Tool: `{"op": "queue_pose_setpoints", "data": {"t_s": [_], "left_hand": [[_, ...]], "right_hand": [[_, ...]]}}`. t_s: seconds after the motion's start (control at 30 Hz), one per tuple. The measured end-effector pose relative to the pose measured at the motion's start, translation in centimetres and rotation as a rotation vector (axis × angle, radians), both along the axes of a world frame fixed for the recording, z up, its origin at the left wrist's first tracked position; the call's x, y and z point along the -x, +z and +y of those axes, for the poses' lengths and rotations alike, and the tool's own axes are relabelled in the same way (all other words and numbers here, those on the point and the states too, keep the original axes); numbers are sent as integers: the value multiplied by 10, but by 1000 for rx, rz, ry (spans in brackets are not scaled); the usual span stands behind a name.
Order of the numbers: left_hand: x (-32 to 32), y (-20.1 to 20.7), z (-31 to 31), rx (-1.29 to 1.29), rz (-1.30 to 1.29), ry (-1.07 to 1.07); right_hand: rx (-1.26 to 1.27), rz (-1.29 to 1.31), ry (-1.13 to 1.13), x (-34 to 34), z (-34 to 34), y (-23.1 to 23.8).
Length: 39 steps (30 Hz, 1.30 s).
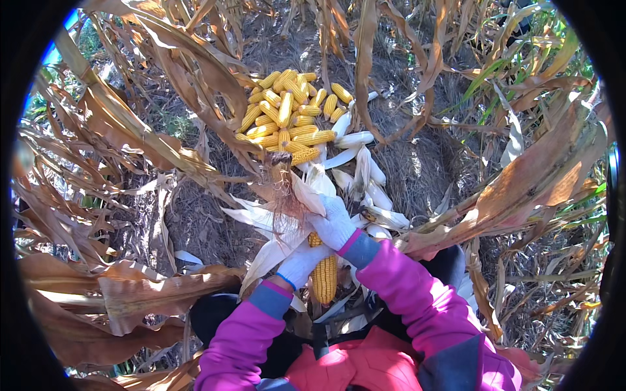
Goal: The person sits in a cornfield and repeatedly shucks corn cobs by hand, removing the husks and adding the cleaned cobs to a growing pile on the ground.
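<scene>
Both of my hands wear white knit gloves and meet in front of me. My left hand is closed around a partly husked ear of corn, whose yellow kernels point down toward my lap. Just above it, my right hand is closed on the corn husk. Pale husk leaves fan out to the left of my hands. Reddish-brown corn silk hangs from the pulled-back husk. My fingertips are partly hidden by the leaves and the gloves.
Beyond my hands lies a pile of bare yellow corn ears. Several ears in pale husks lie right of it. Dry corn stalks and leaves crowd both sides, some arching near my arms. Straw litter covers the soil.
</scene>
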<state>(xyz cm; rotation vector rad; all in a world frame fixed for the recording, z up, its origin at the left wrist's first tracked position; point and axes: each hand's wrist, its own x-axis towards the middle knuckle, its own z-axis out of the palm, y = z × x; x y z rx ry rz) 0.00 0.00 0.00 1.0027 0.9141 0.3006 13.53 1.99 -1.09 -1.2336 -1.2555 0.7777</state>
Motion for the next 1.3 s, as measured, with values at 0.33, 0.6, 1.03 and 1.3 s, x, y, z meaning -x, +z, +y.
{"op": "queue_pose_setpoints", "data": {"t_s": [0.33,0.6,1.03,1.3], "left_hand": [[10,-18,4,84,-222,45],[-1,15,-22,123,-512,-34],[29,28,27,-356,-43,224],[23,12,17,-656,308,-128]], "right_hand": [[57,625,203,-19,-10,-62],[-283,1852,11,-131,44,-70],[698,-548,474,-24,-56,-105],[373,470,46,-32,-16,21]]}}
